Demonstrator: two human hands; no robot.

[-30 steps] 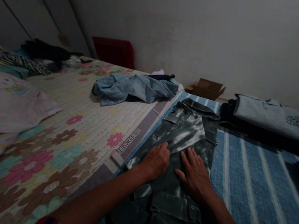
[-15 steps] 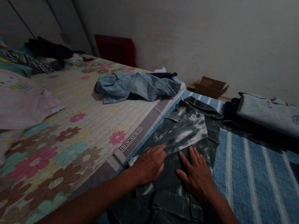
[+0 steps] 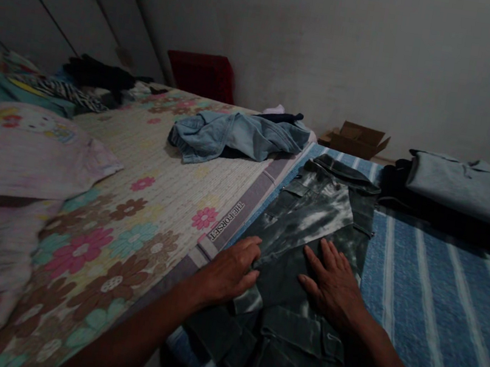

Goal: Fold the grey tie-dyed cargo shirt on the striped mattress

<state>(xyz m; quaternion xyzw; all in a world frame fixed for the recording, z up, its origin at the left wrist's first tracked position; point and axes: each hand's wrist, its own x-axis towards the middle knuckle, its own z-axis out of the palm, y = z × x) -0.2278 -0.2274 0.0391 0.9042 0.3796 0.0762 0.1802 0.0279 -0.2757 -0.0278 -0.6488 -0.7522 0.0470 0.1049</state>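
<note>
Grey-black trousers (image 3: pixel 278 286) lay flattened lengthwise on blue bedding (image 3: pixel 423 302), apparently not yet compact; left hand (image 3: pixel 228 271) curled at their left edge, grip unclear, right hand (image 3: pixel 332 283) spread on top. Folded clothes (image 3: pixel 468 187) sat far right, crumpled denim (image 3: pixel 238 136) far left.

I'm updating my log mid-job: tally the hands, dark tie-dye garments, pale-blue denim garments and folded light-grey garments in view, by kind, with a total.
Left hand and right hand: 2
Dark tie-dye garment: 1
Pale-blue denim garment: 1 visible
Folded light-grey garment: 1
Total: 5
</note>
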